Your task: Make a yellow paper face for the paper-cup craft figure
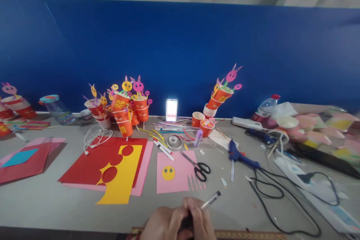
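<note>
Blue partition (180,60) behind, grey table (73,213) in front. Left hand (161,222) and right hand (204,223) meet at the table's near edge, thumbs side by side. Right hand's fingers closed round a pen (211,199), its dark end sticking out up and to the right. Left hand's fingers curled in; can't tell if they pinch anything. Dark thing (185,223) between the palms, mostly hidden, can't identify.

Just beyond the hands: pink sheet (171,186) with a yellow face (168,173) on it, two grey eyes. Pointed pink slivers (192,182) by its lower right corner. Scissors (201,168) at its right side, blades over the sheet, handles toward the right hand. Markers (165,150) at its top edge, tape roll (174,142) behind.

Left: yellow paper (123,183), holes cut out, on red paper (81,165). Right: blue glue gun (243,159), cord trailing toward a power strip (317,200). Back: decorated cups (120,101), lit screen (171,110) near the partition.
</note>
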The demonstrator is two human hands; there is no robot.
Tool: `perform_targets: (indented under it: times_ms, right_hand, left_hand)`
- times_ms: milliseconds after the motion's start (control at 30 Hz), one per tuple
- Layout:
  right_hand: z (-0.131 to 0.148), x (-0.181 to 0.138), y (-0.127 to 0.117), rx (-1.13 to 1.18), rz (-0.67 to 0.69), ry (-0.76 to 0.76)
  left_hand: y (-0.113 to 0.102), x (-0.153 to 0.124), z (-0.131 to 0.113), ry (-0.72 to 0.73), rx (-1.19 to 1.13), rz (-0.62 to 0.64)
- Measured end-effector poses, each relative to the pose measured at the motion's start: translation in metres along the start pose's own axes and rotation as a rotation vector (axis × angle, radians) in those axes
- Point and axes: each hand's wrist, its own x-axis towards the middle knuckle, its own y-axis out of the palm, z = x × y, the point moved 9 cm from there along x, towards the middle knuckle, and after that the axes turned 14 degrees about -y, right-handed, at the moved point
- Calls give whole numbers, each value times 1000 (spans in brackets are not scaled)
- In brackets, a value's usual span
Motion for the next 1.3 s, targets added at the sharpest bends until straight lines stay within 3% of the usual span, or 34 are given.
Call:
perform_targets:
  times_ms: [100,167,267,333,433,533,600,800,867,933,1067,1200,1300]
  right_hand:
    - [2,20,3,-14,101,-67]
    - [-2,24,0,-60,159,-81]
    - [-16,20,-14,-156,124,-70]
    - [-28,15,-18,-173,99,-67]
    - [-42,9,-16,-181,82,-37]
    - [-45,8,-15,-168,62,-6]
    - [-44,8,-18,-129,13,20]
    - [-34,11,-18,14,-30,49]
    - [-28,15,-13,38,5,13]
    - [-22,19,-7,50,45,-30]
    - [-24,22,0,39,74,-31]
    - [-37,20,3,56,49,62]
    - [-37,19,6,5,78,33]
  left_hand:
    - [-15,39,38,-118,85,27]
    - [-50,74,76,-240,145,-79]
    - [-92,126,120,-251,179,-133]
    - [-104,152,143,-248,187,-139]
    - [-100,176,164,-274,191,-146]
    - [-84,180,163,-292,160,-144]
    - [-75,171,148,-270,127,-123]
    - [-38,93,68,-46,77,129]
    - [-22,64,41,128,127,214]
    - [-15,48,30,222,173,224]
    - [-27,64,54,145,233,134]
    - [-68,111,107,-32,273,6]
    - [-95,143,149,-171,302,-79]
